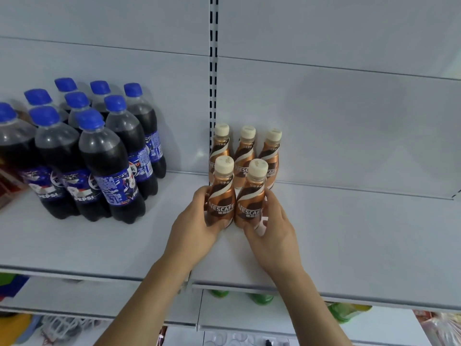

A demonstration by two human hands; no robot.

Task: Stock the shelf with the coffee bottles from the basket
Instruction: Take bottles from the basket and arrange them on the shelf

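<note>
Both hands, left hand [197, 226] and right hand [270, 229], each grip one front coffee bottle [220, 196] upright on the shelf [349, 236]

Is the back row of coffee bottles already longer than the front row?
Yes, three coffee bottles stand against the back panel, while only two stand in front, one in the left hand and one in the right hand.

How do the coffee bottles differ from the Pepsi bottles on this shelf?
The coffee bottles are short, copper-brown with cream caps; the Pepsi bottles are taller, dark with blue caps. Five coffee bottles stand right of the upright; the more numerous Pepsi stand left. The left hand and right hand each grip a front coffee bottle; no Pepsi is touched. All stand upright.
</note>
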